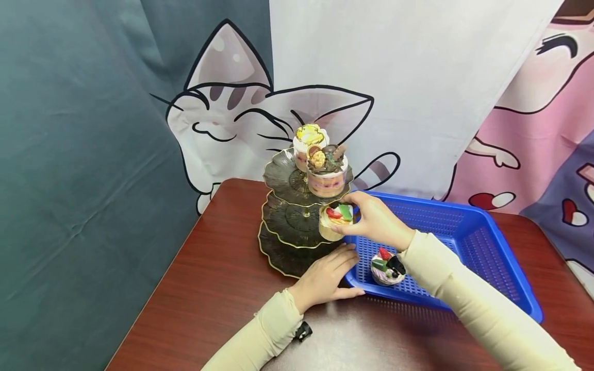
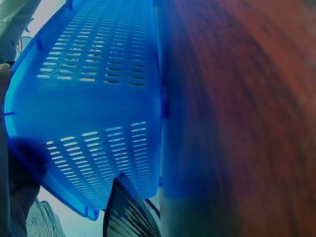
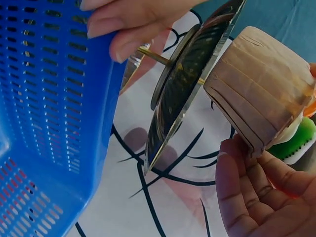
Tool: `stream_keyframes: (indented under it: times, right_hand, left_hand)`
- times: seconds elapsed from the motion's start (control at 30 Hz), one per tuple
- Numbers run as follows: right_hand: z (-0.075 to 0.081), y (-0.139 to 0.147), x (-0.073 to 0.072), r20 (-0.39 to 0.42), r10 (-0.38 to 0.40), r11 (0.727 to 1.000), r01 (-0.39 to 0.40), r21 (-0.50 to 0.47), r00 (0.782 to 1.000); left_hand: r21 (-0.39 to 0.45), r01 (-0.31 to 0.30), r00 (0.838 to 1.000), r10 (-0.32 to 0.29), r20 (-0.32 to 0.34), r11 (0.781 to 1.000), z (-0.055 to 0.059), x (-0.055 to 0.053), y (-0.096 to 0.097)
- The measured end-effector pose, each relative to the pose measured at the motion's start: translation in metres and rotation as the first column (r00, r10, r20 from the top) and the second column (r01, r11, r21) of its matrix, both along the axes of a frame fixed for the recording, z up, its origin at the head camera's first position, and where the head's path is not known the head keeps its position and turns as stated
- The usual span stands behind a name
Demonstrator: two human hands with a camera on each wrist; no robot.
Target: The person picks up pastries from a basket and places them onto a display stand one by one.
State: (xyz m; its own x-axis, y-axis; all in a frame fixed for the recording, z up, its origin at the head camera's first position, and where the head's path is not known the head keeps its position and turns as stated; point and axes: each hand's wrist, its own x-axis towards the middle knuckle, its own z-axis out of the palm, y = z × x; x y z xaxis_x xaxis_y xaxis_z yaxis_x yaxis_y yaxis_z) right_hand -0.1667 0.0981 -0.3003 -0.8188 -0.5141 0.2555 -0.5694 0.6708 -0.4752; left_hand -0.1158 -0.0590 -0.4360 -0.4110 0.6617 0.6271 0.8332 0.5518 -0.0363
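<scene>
Head view: right grip [image 1: 378,219] pinches a cupcake [image 1: 330,233] at the right edge of the stand's [image 1: 283,216] middle tier; left grip [image 1: 325,275], fingers extended, rests on the basket [image 1: 514,260]. Left wrist: cupcake not identifiable. Right wrist: fingertips meet the pleated wrapper [image 3: 261,74] near its topping — presumably light, wrapper yielding, topping fragile. Lower wall appears the safer hold.

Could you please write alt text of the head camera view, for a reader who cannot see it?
A person's right hand holds a fruit-topped cupcake at the middle tier of a three-tiered stand, whose top tier bears two dessert cups. The left hand rests on the rim of a blue basket containing another cupcake, on a reddish-brown table.
</scene>
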Motion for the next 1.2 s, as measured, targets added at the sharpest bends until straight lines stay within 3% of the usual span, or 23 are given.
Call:
stream_keyframes:
  times: [0.4,0.67,1.0,1.2]
  right_hand:
    - [-0.003,-0.022,-0.002,-0.011,-0.003,0.999,0.002,-0.038,1.000]
    - [-0.007,-0.034,-0.002,-0.040,-0.012,0.998,0.009,-0.058,0.999]
    - [-0.012,-0.050,-0.004,-0.079,0.014,0.999,-0.017,-0.044,0.997]
    - [-0.014,-0.058,-0.004,-0.089,-0.012,1.000,0.012,0.005,0.996]
  left_hand:
    - [-0.007,-0.004,0.999,0.004,0.032,1.000,0.001,-0.001,-0.001]
    - [-0.016,-0.011,1.000,0.012,0.014,1.000,0.000,-0.001,0.000]
    - [-0.016,-0.029,0.999,0.029,-0.013,0.999,0.000,0.000,0.000]
    - [-0.024,-0.048,0.999,0.047,-0.013,0.999,-0.001,0.002,0.000]
